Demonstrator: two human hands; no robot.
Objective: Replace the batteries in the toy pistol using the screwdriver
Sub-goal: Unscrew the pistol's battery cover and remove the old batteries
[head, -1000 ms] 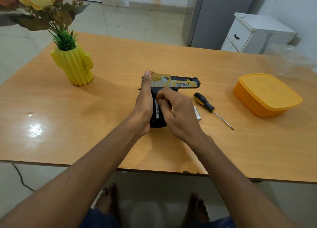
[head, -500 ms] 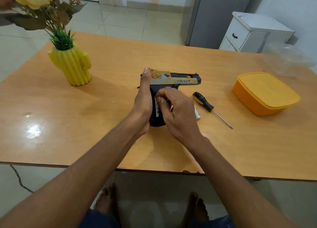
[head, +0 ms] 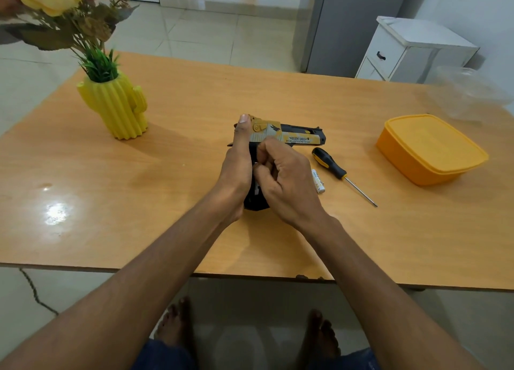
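Cactus vase w/ fake flowers stands far left on counter, well apart from the work, so prob. just decor. Left hand lies along left side of toy pistol, thumb stretched up to rear of slide: looks like a brace so the gun, flat on its side at counter centre, can't skid. Left grip: wrapped on the pistol handle, fingers hidden underneath. Right hand sits over the handle, fingers curled tight at the battery bay; likely seating or prying a cell, but can't tell what, if anything, is pinched. Loose battery lies just beside right hand, within reach, prob. next in or just out. Screwdriver parked beyond it, untouched, tip toward near edge. Orange lidded box further right, apart.
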